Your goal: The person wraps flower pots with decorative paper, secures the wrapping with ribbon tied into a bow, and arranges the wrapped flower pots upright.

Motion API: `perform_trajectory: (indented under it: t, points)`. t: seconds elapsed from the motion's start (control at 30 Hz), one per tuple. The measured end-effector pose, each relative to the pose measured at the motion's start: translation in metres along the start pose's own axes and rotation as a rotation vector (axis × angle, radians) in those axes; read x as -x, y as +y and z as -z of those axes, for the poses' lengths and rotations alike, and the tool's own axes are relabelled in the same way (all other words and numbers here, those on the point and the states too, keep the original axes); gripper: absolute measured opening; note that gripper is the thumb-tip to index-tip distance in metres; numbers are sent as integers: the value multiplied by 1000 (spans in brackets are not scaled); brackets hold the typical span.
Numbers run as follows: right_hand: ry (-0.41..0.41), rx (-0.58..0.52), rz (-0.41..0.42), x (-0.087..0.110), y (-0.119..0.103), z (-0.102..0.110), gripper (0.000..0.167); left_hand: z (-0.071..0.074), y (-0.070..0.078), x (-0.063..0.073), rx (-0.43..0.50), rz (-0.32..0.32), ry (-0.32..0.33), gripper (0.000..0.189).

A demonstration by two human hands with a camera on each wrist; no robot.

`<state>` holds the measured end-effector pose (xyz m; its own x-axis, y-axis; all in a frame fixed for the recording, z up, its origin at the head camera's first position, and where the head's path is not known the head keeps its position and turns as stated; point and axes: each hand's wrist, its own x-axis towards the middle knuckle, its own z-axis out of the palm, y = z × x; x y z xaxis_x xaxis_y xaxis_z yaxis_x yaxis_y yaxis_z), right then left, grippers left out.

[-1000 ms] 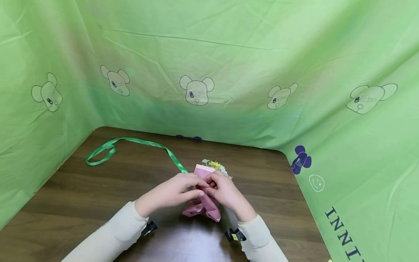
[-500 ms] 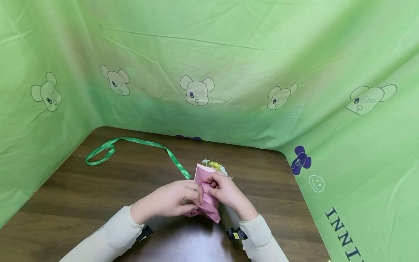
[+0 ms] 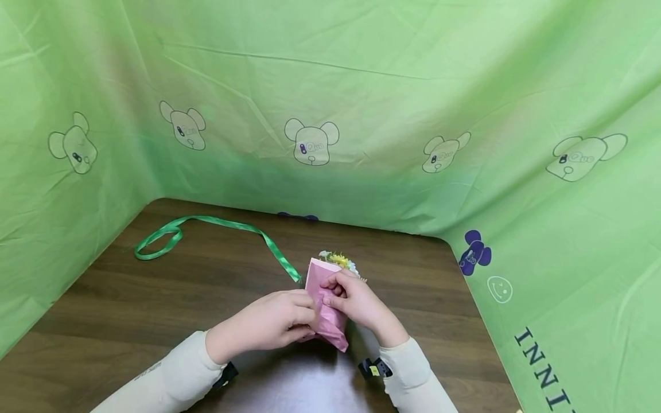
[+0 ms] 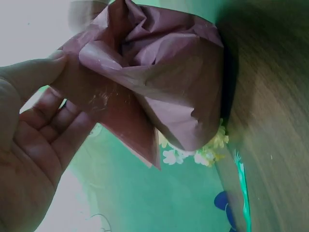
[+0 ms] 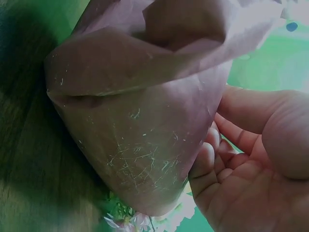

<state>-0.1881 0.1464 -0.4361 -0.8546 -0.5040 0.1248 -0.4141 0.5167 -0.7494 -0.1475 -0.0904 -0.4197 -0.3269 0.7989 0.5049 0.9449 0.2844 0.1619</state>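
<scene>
A pink sheet of wrapping paper [image 3: 318,278] is folded round a small bunch of flowers [image 3: 339,259], whose yellow and white blooms show past its far edge. My right hand [image 3: 361,304] pinches the upper layer of the wrap from the right, thumb and fingers together on it. On the other side, my left hand [image 3: 268,321] holds the loose left flap of the paper [image 4: 120,118] between thumb and fingers. Crumpled folds of the wrap fill the left wrist view. Fine scratches or fibres mark the paper [image 5: 140,164] in the right wrist view; the stems are hidden inside.
A green ribbon [image 3: 227,222] lies on the dark wooden table [image 3: 232,258], looped at the far left, its frayed end close to the left of the wrap. Green cloth [image 3: 248,126] printed with bear heads encloses the table at the back and both sides.
My left hand has drawn back left from the middle of the wrap, and the flap there has unfolded wider. The right hand stays nearly where it was.
</scene>
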Motion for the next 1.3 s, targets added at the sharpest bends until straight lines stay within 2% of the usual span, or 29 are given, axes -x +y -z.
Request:
perform_trajectory:
  t: [0.2, 0.37, 0.47, 0.6, 0.73, 0.93, 1.17, 1.3]
  points:
    - [-32, -28, -4, -1, -1, -2, 17, -4, -5, 3, 141, -28, 30, 14]
    - [-55, -49, -22, 0, -1, -2, 18, -4, -8, 7, 231, -30, -1, 16]
    - [-48, -46, -23, 0, -1, -2, 19, 0, -7, 8, 213, -26, -29, 15]
    - [-36, -45, -14, 1, 0, -1, 20, 5, -6, 11, 144, -19, -58, 16]
    - [-22, -38, -11, 1, 3, -2, 20, 8, -5, 15, 107, 7, -83, 18]
    - [-15, -24, -11, 2, 5, -4, 20, 6, -6, 19, 126, 46, -117, 17]
    - [-13, -28, 9, 7, 6, -2, 21, 1, -4, 22, 200, 175, -185, 16]
    - [-7, -40, 16, 10, 8, 1, 22, -2, -3, 19, 242, 215, -225, 18]
